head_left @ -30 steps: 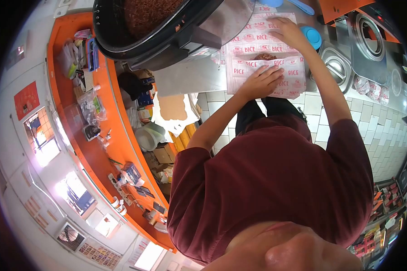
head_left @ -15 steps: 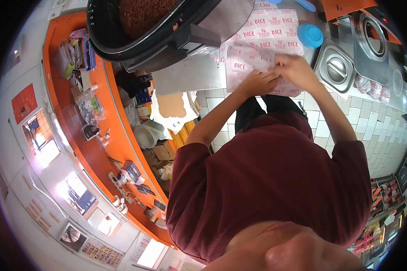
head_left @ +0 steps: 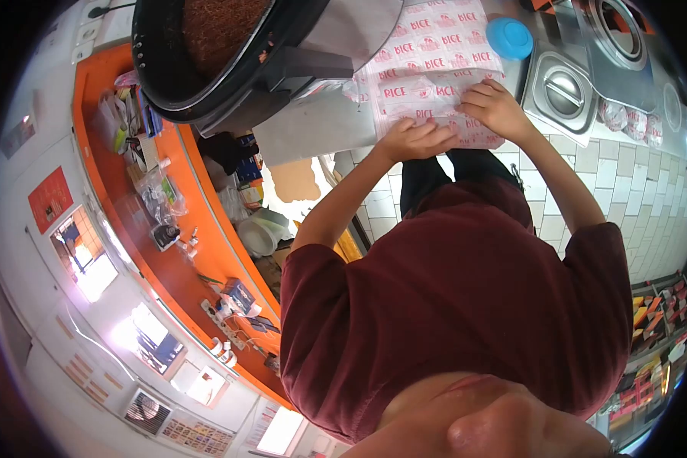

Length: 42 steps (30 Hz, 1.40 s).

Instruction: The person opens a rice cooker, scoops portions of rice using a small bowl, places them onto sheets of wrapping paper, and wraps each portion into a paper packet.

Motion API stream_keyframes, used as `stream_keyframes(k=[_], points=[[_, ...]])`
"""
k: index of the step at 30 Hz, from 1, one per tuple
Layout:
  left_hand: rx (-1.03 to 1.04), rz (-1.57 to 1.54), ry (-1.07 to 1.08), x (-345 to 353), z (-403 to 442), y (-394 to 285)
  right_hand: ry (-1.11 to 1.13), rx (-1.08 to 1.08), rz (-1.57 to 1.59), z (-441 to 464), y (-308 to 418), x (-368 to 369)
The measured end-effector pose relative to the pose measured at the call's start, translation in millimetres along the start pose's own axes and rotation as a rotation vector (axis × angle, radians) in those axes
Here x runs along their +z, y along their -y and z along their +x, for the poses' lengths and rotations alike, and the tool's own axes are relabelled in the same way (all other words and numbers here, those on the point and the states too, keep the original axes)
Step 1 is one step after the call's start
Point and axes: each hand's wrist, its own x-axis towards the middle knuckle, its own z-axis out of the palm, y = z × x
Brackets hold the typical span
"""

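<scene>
Sheets of white paper printed with red "RICE" lettering (head_left: 435,49) lie on the metal counter. My left hand (head_left: 417,141) rests at the near left part of the paper, its fingers bent over a folded edge. Opposite it, my right hand (head_left: 496,111) has its fingers curled on the right part of the same fold. The food seen earlier is now covered by paper. Whether the fingers pinch the paper is partly hidden.
A large black cooker (head_left: 229,84) full of reddish-brown rice stands at the upper left. To the right are a blue bowl (head_left: 510,39), a lidded steel container (head_left: 563,91) and several wrapped bundles (head_left: 635,124). An orange shelf (head_left: 198,183) runs along the left.
My right hand has come down from the far paper to the near fold. The paper has been folded over the brownish food. My left hand has shifted slightly left, and the view has turned a little.
</scene>
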Motion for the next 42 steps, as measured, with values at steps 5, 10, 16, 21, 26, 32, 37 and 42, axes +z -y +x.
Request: stream_keyframes(k=[5,10,16,21,26,32,37,42], points=[[-0.155,-0.129,0.231,3,-23,48,-0.003,-0.004,0.03,-6,-2,5],[-0.237,-0.29,0.379,15,-43,48,0.041,0.087,0.144,-28,-13,27],[-0.244,-0.446,0.29,3,-40,56,0.021,0.128,0.209,-27,-9,13],[-0.592,-0.532,0.378,16,-52,54,0.042,0.126,0.146,-39,-21,26],[-1.073,-0.519,0.456,26,-8,72,0.172,0.994,0.465,5,-15,11],[-0.894,-0.195,0.746,44,20,81,0.149,0.619,0.196,20,-52,32],[-0.811,-0.164,0.643,23,12,51,0.31,0.693,0.271,8,-33,35],[-0.707,-0.022,0.376,36,-21,7,0.121,0.41,-0.244,-10,8,30]])
